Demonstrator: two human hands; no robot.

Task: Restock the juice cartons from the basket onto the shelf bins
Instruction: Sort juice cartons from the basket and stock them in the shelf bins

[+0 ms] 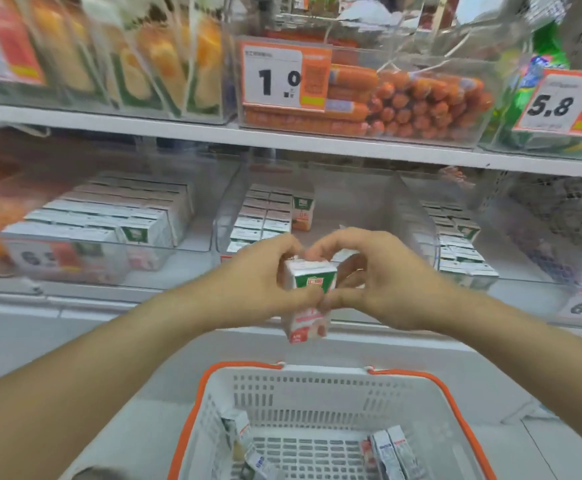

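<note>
Carton (pixel 308 292) upright between both hands — left hand (pixel 265 275) fingers, right hand (pixel 383 275) fingers clamped on it; basket (pixel 317 386) below.

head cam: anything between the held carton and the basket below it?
Nothing solid in the head view. The carton, gripped by the left hand and right hand, hangs above the basket; only white ledge behind shows between.

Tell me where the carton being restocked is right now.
In the head view, the carton is centre frame, held by the left hand and right hand, above the basket, before the middle bin.
</note>
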